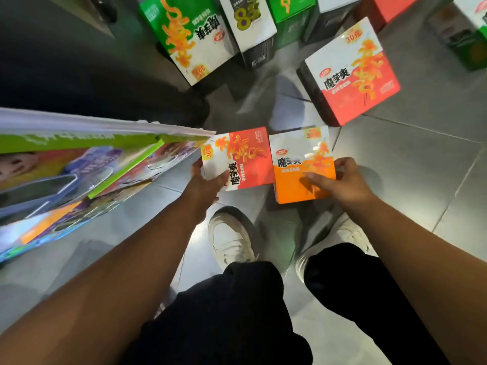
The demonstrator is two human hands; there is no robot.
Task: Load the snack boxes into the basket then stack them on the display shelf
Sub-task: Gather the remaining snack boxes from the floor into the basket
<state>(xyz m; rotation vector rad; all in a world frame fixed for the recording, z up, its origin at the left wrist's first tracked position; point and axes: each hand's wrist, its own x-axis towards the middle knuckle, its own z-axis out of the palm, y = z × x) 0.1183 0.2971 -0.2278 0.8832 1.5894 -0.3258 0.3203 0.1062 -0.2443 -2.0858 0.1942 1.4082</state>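
Left hand (205,185) pinches the red snack box (242,156) at its lower left corner, thumb on the face. Right hand (340,183) clasps the orange snack box (297,164) by its right edge. The boxes are side by side. The colourful printed bag (79,164), probably serving as the basket, lies just left of the left hand, the nearer one.

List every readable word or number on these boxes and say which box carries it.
"魔芋爽", "30克": standing red-and-white cardboard box on the floor.
"魔芋爽", "30": held red-and-white cardboard box, gripped by the left hand.
"魔芋爽", "30": orange-and-white cardboard box, gripped by the right hand.
"魔芋爽", upside down: green-and-white cardboard box.
Small print, logos and the colourful printed panel: too blurred to read.
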